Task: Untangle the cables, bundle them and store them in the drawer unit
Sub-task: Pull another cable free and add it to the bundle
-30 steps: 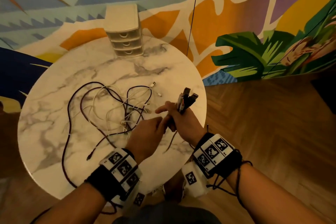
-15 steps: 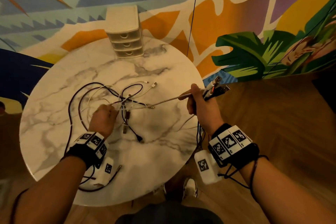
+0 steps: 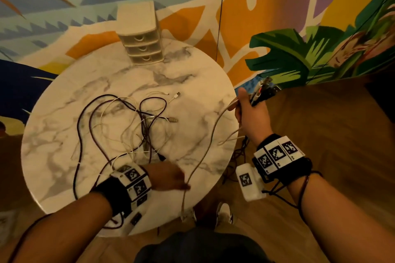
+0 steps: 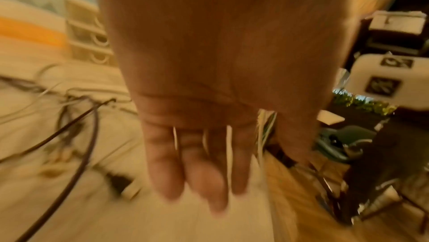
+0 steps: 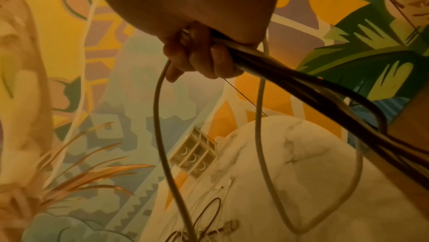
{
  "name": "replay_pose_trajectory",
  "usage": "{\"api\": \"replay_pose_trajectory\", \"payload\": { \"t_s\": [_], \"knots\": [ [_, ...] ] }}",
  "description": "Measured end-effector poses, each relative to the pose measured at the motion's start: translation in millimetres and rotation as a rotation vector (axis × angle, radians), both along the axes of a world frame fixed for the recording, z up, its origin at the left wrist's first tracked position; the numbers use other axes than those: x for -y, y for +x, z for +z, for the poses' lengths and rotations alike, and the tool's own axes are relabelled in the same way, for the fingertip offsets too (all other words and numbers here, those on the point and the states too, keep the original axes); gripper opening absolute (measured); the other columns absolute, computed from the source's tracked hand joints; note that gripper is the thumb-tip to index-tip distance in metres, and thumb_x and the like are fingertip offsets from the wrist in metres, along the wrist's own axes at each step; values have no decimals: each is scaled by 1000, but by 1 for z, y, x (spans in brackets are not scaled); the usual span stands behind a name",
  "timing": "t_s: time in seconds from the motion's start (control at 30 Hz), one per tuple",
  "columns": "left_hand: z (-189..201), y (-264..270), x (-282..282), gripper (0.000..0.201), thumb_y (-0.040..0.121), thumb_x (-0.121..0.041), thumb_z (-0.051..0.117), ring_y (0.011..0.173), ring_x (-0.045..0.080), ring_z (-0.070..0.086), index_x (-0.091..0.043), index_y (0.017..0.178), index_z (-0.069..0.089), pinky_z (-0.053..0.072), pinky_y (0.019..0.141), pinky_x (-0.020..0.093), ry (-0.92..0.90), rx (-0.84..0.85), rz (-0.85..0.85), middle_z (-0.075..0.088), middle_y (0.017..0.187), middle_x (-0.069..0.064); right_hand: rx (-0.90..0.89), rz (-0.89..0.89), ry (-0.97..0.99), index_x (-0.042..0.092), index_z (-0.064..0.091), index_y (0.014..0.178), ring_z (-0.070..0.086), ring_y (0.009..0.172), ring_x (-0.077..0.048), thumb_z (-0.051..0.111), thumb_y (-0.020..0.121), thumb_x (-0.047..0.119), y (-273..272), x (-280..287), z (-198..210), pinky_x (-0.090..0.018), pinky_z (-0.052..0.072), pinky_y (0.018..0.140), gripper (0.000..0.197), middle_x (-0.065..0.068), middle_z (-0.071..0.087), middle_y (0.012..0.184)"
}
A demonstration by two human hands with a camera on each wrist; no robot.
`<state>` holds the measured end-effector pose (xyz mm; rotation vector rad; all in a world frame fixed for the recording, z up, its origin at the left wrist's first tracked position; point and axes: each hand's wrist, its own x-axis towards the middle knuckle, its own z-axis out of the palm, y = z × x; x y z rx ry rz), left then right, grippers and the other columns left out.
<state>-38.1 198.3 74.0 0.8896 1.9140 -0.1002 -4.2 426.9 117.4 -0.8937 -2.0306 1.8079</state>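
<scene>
A tangle of dark and white cables (image 3: 132, 126) lies on the round marble table (image 3: 192, 83). The beige three-drawer unit (image 3: 139, 34) stands at the table's far edge with its drawers closed. My right hand (image 3: 250, 111) is off the table's right edge and grips a bundle of cable ends (image 3: 263, 92), plugs up. A beige cable (image 3: 205, 147) sags from that fist across the table and drops over the front edge. My left hand (image 3: 168, 177) hovers by it with straight fingers (image 4: 197, 163). In the blurred left wrist view the cable seems to pass between thumb and fingers.
A painted mural wall rises behind the table, with a thin black cord (image 3: 220, 17) hanging in front of it. Wooden floor (image 3: 320, 134) lies to the right. My shoes (image 3: 224, 213) show below the table's front edge. More cables dangle under my right wrist.
My left hand left the tangle and moved to the front right of the table. My right hand pulled farther right, and the beige cable came out of the tangle and now hangs slack.
</scene>
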Motion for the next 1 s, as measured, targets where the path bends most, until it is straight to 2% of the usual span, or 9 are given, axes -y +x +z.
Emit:
{"api": "replay_pose_trajectory", "payload": {
  "t_s": [0.13,0.2,0.37,0.5,0.63,0.73,0.8,0.9,1.0],
  "knots": [
    [24,-21,-56,51,84,-56,55,83,9,50,-25,123,49,40,75,26,487,-280,292,54,109,-4,58,54,70,-5,61,78,38,33,-3,38,100,35,18,-5,-2,-13,30,37,52,-4,44,49],
    [41,-20,-92,42,88,-47,56,76,10,48,-21,120,52,36,69,25,603,-314,245,52,104,-3,63,51,89,-3,59,77,40,34,-3,39,100,36,26,-9,-1,-12,31,39,49,-3,45,51],
    [74,-12,-157,31,97,-21,43,51,16,55,-4,83,65,47,53,26,781,-126,314,64,75,11,11,-55,76,7,56,69,37,36,-3,39,98,41,46,-38,11,-18,33,45,48,5,44,46],
    [82,-18,-186,31,99,-19,43,44,21,52,-1,82,62,51,46,30,1092,88,676,58,64,10,18,-108,149,7,63,65,41,38,-2,36,98,42,68,-64,12,-16,33,45,55,9,48,42],
    [21,-1,-197,29,98,-22,46,53,18,61,-2,86,63,55,58,38,864,109,577,62,70,14,60,-155,117,8,62,66,39,36,-1,33,98,44,92,-86,7,-14,31,43,56,14,44,36],
    [-49,12,-190,27,98,-20,42,106,35,53,-8,119,55,44,93,42,349,-120,195,54,119,19,49,-178,99,5,64,68,38,39,-1,33,98,46,105,-101,5,-18,32,46,58,10,44,41],
    [-74,21,-193,32,98,-16,34,117,35,39,-13,129,44,34,100,37,225,-261,17,40,134,14,41,-188,110,6,64,69,39,39,-1,32,98,45,112,-112,5,-15,33,43,59,6,44,47],
    [-67,27,-208,45,92,-7,45,121,33,43,-11,136,38,36,102,36,425,-223,152,35,137,13,22,-196,116,4,64,70,37,38,-2,30,99,45,119,-123,7,-13,32,41,61,2,42,48],
    [-36,25,-228,51,82,-11,54,98,21,53,-11,132,45,44,90,33,808,-162,257,43,122,10,0,-201,118,6,64,68,38,39,-6,30,99,46,119,-133,7,-19,33,44,61,1,43,46]
  ]
}}
